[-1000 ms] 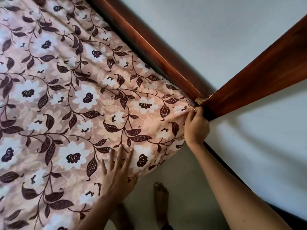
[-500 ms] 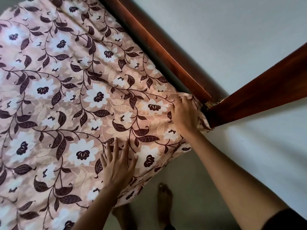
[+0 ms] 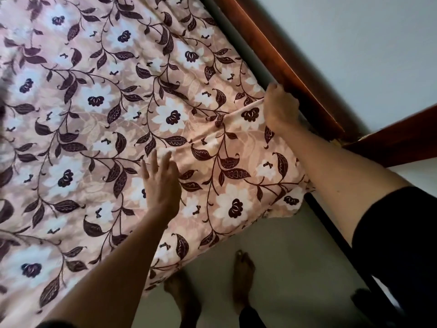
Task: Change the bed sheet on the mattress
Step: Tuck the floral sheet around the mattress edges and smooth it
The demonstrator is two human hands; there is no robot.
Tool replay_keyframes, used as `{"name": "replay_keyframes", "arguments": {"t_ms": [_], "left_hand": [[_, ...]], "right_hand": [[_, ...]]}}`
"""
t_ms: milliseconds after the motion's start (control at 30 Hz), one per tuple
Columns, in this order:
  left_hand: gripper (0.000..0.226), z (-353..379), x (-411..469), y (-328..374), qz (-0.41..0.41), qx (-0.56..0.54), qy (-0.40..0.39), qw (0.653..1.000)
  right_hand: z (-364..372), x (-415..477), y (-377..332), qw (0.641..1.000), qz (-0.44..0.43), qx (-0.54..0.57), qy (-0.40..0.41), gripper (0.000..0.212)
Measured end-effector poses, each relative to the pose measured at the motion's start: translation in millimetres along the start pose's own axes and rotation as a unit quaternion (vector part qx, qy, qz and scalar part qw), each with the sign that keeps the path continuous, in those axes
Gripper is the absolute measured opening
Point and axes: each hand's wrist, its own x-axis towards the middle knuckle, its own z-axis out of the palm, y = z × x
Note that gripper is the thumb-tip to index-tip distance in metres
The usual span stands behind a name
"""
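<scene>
A pink bed sheet (image 3: 99, 129) with white flowers and dark maroon leaves covers the mattress across most of the view. My left hand (image 3: 162, 183) lies flat on the sheet with fingers spread, near the mattress corner. My right hand (image 3: 280, 110) is at the mattress's far edge beside the wooden frame, its fingers curled down over the sheet's edge into the gap, where their tips are hidden. A ridge of fabric runs from it toward my left hand. The sheet's corner (image 3: 290, 202) hangs over the mattress corner.
A reddish-brown wooden bed frame rail (image 3: 290, 67) runs along the far edge and meets another wooden board (image 3: 397, 140) at the right. A pale wall is behind. My bare feet (image 3: 243, 278) stand on the light floor below the corner.
My right hand moved from the mattress corner up along the far edge beside the rail. My left hand slid farther onto the sheet. The view shifted closer over the bed.
</scene>
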Motion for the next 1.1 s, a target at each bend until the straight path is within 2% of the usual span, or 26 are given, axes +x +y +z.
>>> {"name": "replay_keyframes", "arguments": {"t_ms": [100, 233, 300, 400, 467, 534, 567, 667, 767, 834, 900, 1000, 1100], "left_hand": [[0.019, -12.9, 16.9, -19.1, -0.076, -0.025, 0.014, 0.997], [0.060, -11.9, 11.5, -44.6, -0.101, -0.033, -0.056, 0.993], [0.072, -6.0, 9.2, -57.2, -0.124, -0.061, -0.084, 0.987], [0.073, -0.1, 10.0, -64.8, -0.131, -0.111, -0.141, 0.975], [0.071, 5.3, 7.7, -65.6, -0.114, -0.124, -0.165, 0.972], [0.069, 9.8, 5.8, -73.6, -0.093, -0.112, -0.165, 0.975], [0.069, 10.8, 5.8, -82.2, -0.110, -0.116, -0.160, 0.974], [0.072, 11.0, 6.5, -120.8, -0.242, -0.134, -0.164, 0.947], [0.069, 8.3, 1.9, -152.0, -0.289, -0.136, -0.168, 0.933], [0.069, 8.5, -2.7, -155.8, -0.269, -0.119, -0.141, 0.945], [0.068, 8.6, -5.8, -151.8, -0.231, -0.121, -0.120, 0.958], [0.069, 10.9, -8.3, -142.9, -0.132, -0.133, -0.112, 0.976], [0.076, 22.1, -12.6, -153.7, -0.042, -0.066, -0.117, 0.990]], "right_hand": [[1.6, 5.6, -2.9, 1.000, 0.007, -0.030, -0.007, 0.023], [7.8, -14.2, -13.0, 0.998, 0.014, -0.047, -0.031, 0.025], [11.9, -26.1, -29.7, 0.998, -0.026, -0.042, -0.033, 0.033], [25.5, -57.7, -63.1, 0.993, -0.109, 0.017, -0.040, 0.047], [41.3, -87.2, -81.7, 0.982, -0.153, 0.057, -0.090, 0.062], [60.4, -111.8, -80.3, 0.966, -0.194, 0.018, -0.169, 0.076], [69.3, -118.2, -69.9, 0.961, -0.198, -0.014, -0.195, 0.083], [75.0, -118.4, -25.7, 0.966, -0.121, -0.056, -0.222, 0.094], [65.7, -112.4, -0.8, 0.971, -0.037, -0.046, -0.232, 0.097], [57.9, -117.2, -7.0, 0.978, 0.007, -0.020, -0.206, 0.098], [54.3, -127.6, -29.9, 0.986, -0.003, 0.000, -0.167, 0.095], [61.5, -148.1, -78.9, 0.980, -0.138, -0.004, -0.143, 0.077], [79.3, -160.5, -123.8, 0.941, -0.298, -0.009, -0.163, 0.069]]}}
